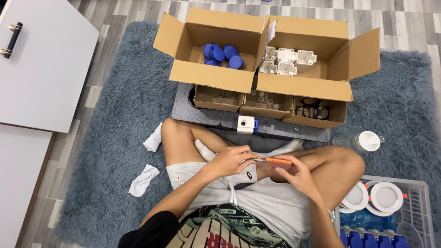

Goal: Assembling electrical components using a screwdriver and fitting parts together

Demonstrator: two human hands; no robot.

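I sit cross-legged on a grey shaggy rug [110,151]. My left hand [232,160] and my right hand [294,172] meet over my lap, both closed around a thin orange-handled tool [274,160] that lies level between them. The left fingers pinch its metal end, the right fingers hold the orange part. A white block with a blue side [246,124] rests on the dark board [183,110] just beyond my knees.
Two open cardboard boxes hold blue round parts [220,54] and white plastic housings [287,61]. Three small cartons [266,103] sit before them. A clear bottle [360,141] lies at right, above a grey crate [422,193] with white round fixtures. White cabinet [41,64] at left.
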